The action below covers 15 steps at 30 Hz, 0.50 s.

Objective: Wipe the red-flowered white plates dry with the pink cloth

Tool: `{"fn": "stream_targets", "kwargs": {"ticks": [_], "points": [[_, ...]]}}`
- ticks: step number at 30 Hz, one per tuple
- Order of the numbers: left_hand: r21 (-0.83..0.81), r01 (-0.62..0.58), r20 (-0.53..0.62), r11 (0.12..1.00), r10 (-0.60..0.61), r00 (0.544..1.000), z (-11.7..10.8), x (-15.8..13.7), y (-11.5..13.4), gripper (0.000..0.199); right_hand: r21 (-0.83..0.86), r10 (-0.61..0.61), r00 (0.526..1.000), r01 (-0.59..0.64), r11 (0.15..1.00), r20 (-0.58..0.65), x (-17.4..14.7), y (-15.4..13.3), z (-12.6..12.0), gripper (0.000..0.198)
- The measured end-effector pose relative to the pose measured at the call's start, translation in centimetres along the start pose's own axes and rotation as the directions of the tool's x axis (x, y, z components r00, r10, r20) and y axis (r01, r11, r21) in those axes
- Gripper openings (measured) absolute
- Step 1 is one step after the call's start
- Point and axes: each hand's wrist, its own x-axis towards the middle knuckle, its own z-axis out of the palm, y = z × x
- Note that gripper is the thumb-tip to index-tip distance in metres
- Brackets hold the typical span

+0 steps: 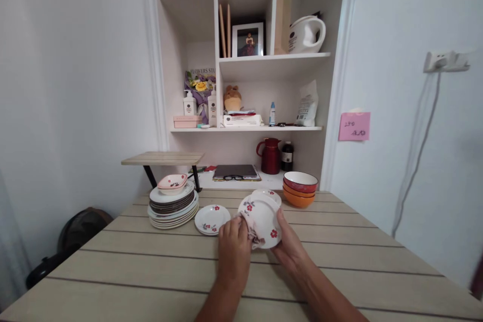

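My right hand (289,244) grips a white plate (264,216) with red flowers by its right edge, tilted up above the table. Bunched in my left hand (234,246) is a pale pink cloth (255,234), pressed against the plate's left side. Behind the held plate another flowered plate (272,195) partly shows; how it rests is hidden. To the left of my hands, a short stack of similar small plates (212,217) lies on the table.
A tall stack of plates (173,211) topped by a square bowl (172,182) stands left, near a small raised shelf (162,159). Stacked red and orange bowls (299,195) sit at the back right. Behind are a laptop (234,171), glasses (233,177) and a red jug (270,156).
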Motion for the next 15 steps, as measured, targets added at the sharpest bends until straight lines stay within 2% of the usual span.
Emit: {"fn": "stream_targets", "kwargs": {"ticks": [5, 11, 15], "points": [[-0.096, -0.064, 0.014, 0.993, 0.065, 0.998, 0.2, -0.4, 1.0, 0.032, 0.013, -0.018, 1.000, 0.018, 1.000, -0.009, 0.1, -0.3, -0.3, 0.045], [-0.126, -0.128, -0.030, 0.984, 0.125, 0.992, 0.1, -0.5, 0.7, 0.028, -0.104, 0.103, 0.993, -0.097, 0.990, 0.058, -0.6, 0.6, -0.1, 0.050], [-0.104, -0.142, -0.116, 0.984, 0.130, 0.985, -0.2, -0.3, 0.6, 0.029, -0.151, 0.197, 0.974, -0.179, 0.972, 0.110, -1.1, 1.6, 0.6, 0.056]]}}
